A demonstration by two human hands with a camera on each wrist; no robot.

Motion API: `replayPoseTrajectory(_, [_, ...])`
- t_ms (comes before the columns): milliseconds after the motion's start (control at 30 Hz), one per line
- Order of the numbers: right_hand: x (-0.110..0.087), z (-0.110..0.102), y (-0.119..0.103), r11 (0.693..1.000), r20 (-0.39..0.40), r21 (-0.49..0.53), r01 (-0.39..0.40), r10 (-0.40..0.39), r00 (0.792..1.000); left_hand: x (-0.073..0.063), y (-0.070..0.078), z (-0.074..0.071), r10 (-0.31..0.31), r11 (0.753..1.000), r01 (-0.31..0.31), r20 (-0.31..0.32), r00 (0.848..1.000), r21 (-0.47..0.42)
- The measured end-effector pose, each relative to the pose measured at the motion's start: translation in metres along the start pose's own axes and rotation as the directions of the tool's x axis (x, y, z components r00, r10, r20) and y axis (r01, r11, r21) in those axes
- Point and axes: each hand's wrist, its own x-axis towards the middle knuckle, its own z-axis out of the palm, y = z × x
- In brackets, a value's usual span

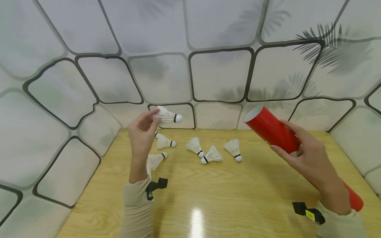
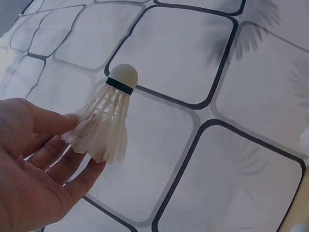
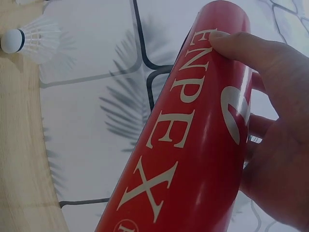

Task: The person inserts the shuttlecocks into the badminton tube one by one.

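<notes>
My left hand [image 1: 143,131] pinches a white shuttlecock [image 1: 168,116] by its feathered skirt, raised above the table with the cork pointing right. In the left wrist view this shuttlecock [image 2: 108,118] has its cork up, with thumb and fingertips at the feather edge. My right hand [image 1: 312,155] grips a red shuttlecock tube [image 1: 275,130] around its side; it tilts, with its open mouth toward the upper left. White lettering covers the tube [image 3: 178,125] in the right wrist view. Its lower end is partly hidden behind the right forearm.
Several shuttlecocks lie on the wooden table [image 1: 208,191]: a pair [image 1: 212,155] at the middle, one [image 1: 234,149] to their right, and others [image 1: 166,142] near the left hand, partly hidden by the arm. A patterned wall [image 1: 220,76] stands behind.
</notes>
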Motion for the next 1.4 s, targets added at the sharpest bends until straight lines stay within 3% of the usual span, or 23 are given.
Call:
replayPoseTrajectory(500, [0.001,0.002,-0.008,1.0,0.047,0.006,-0.015,0.014,0.999,-0.001,0.005,0.035,-0.001,0.995,-0.004,-0.053,0.999,-0.1])
replayPoseTrajectory(733, [0.001,0.005,-0.01,1.0,0.056,0.025,-0.005,0.004,0.998,-0.004,0.004,0.057,0.035,0.992,-0.036,-0.006,0.999,-0.12])
replayPoseTrajectory(833, [0.002,0.007,-0.012,1.0,0.055,0.03,0.008,-0.01,0.998,-0.007,0.004,0.065,0.064,0.988,-0.063,-0.003,0.998,-0.141])
replayPoseTrajectory(1167, [0.002,0.011,-0.015,0.998,0.062,0.06,0.014,-0.018,0.998,-0.024,0.002,0.089,0.113,0.97,-0.131,-0.096,0.989,-0.204])
replayPoseTrajectory(1400, [0.002,0.017,-0.017,0.996,0.065,0.086,0.04,-0.046,0.997,-0.034,0.003,0.105,0.133,0.966,-0.146,-0.072,0.988,-0.215])
